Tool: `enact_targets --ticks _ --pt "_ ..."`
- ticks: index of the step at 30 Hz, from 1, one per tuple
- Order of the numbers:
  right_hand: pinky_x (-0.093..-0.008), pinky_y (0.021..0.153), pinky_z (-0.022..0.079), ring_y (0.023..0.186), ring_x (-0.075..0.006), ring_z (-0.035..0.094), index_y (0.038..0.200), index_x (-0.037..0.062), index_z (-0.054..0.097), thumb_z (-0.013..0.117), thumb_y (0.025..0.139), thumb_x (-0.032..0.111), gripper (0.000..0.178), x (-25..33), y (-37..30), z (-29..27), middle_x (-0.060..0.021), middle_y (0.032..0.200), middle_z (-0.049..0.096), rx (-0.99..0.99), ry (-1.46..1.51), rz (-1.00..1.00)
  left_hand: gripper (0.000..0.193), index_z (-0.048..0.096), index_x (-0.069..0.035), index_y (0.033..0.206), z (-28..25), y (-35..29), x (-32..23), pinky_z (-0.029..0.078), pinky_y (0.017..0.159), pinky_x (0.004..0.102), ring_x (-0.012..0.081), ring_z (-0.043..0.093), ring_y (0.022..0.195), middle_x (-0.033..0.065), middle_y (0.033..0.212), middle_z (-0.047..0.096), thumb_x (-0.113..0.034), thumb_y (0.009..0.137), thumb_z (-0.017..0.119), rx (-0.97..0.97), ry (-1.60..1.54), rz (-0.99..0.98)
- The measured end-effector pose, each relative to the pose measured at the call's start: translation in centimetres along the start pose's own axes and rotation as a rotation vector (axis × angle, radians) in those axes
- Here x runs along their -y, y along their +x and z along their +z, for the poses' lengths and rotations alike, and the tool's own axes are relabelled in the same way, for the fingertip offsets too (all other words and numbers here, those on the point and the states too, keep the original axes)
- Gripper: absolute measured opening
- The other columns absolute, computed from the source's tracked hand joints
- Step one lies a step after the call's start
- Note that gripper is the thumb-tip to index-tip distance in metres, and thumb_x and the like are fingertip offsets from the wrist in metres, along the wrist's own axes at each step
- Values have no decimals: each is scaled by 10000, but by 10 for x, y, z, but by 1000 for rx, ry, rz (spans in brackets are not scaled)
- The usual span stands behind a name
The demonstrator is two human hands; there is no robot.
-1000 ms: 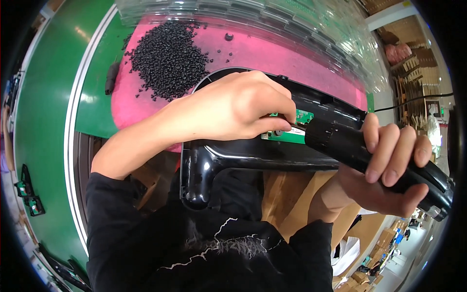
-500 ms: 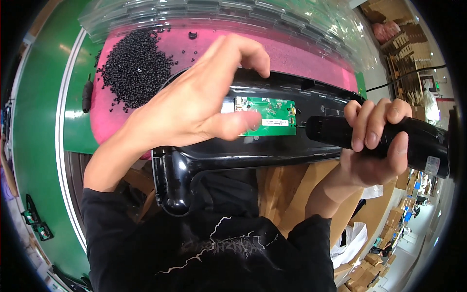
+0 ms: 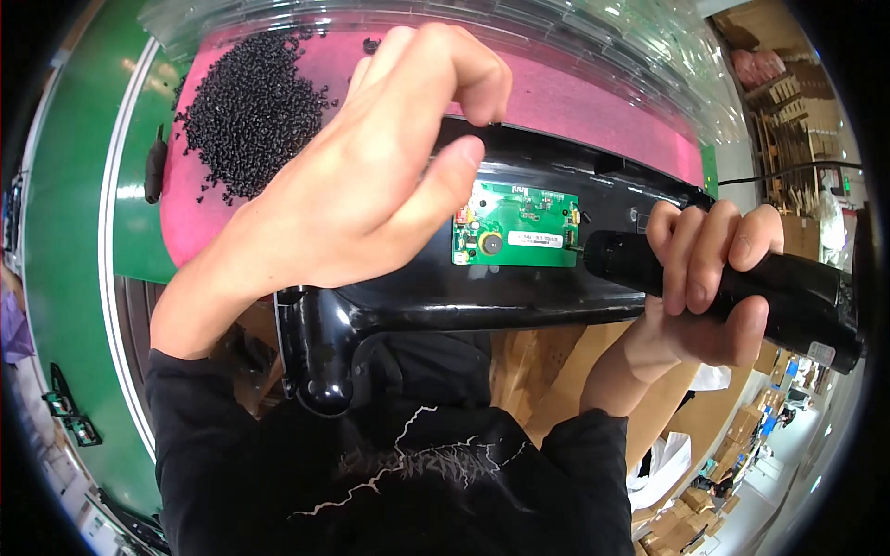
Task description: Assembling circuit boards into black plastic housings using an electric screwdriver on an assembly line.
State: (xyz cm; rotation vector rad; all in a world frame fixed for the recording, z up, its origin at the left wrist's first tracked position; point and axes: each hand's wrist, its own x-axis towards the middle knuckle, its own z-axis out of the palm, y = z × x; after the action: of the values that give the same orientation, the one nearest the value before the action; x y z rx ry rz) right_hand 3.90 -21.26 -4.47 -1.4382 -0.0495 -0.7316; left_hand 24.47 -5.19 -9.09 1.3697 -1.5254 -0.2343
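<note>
A glossy black plastic housing (image 3: 445,304) lies across in front of me, with a green circuit board (image 3: 519,222) inside it. My right hand (image 3: 705,278) is wrapped round a black electric screwdriver (image 3: 788,296) held nearly level. Its thin bit points left and reaches the board's right edge; whether it touches a screw I cannot tell. My left hand (image 3: 389,167) is over the housing's left part, holding nothing visible. Its index finger is bent by the far rim, and its thumb stands apart from it, near the board's upper left corner.
Many small black parts (image 3: 246,120) are heaped on a pink mat (image 3: 538,102) at the far left. Clear plastic trays (image 3: 445,37) stack along the back. A black hand tool (image 3: 156,167) lies left of the mat on the green table (image 3: 139,213). Cardboard (image 3: 556,371) stands at front right.
My left thumb has lifted off the board toward the index finger, baring a round component. The screwdriver's rear end has dropped slightly, and its bit stays at the board's right edge.
</note>
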Motion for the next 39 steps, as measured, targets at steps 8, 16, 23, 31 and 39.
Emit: enact_targets --ticks 8,16,23,31,39 --pt "-284 583 345 505 -89 473 1017 110 479 774 819 359 434 -3 4 -2 24 684 525 147 -6 -16 281 441 -12 1078 2 2 0 397 946 358 246 509 985 124 1038 524 38 821 544 40 106 45" --pt "-271 592 333 473 -74 444 962 106 483 733 820 368 389 -2 4 -8 42 645 511 60 52 48 165 580 17 994 -12 5 -1 460 857 349 252 591 925 111 950 618 1 831 597 -121 245 46" --pt "-406 1000 445 915 -192 561 1042 -1 517 650 911 106 215 5 32 -46 -72 936 563 -519 534 301 204 608 0 995 -11 -6 11 487 807 395 337 607 926 156 939 622 -118 842 674 146 442 -123" --pt "-434 854 530 1003 -249 574 1204 -32 526 562 943 154 322 17 -39 -12 -158 1084 564 -616 -51 18 212 597 -7 911 -10 2 -3 509 680 460 365 635 828 155 833 628 -172 820 695 289 529 -162" --pt "-287 685 512 758 -173 638 936 3 659 567 853 -41 132 -17 -163 12 -83 828 668 433 -315 839 161 612 -20 845 -21 -2 -39 483 561 389 316 629 694 107 771 599 -114 776 723 92 474 -19"
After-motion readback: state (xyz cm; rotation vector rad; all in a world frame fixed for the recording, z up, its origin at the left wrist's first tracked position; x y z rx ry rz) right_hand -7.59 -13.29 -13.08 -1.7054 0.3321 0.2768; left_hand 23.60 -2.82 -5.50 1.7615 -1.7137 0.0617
